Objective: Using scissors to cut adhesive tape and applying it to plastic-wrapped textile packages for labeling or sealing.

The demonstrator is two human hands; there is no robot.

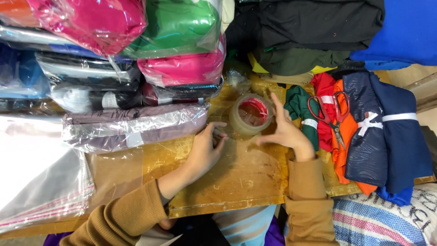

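Worn yellowish bench (236, 182), crowded: bagged garments stacked along the far-left edge, dark folded cloth at the far edge, folded green, red, orange and navy pieces on the right with red-handled scissors (334, 114) lying on them. Roll of clear packing tape (250, 115) sits mid-bench toward the far edge, lying flat, hole facing up. Right hand (284, 130) is nearer, fingers spread and touching the roll's right side. Left hand (207, 148) is just to the roll's near-left, fingers curled and pinched, apparently on the loose tape end, though the clear film is hard to make out. Hands apart, roll between and just beyond them.
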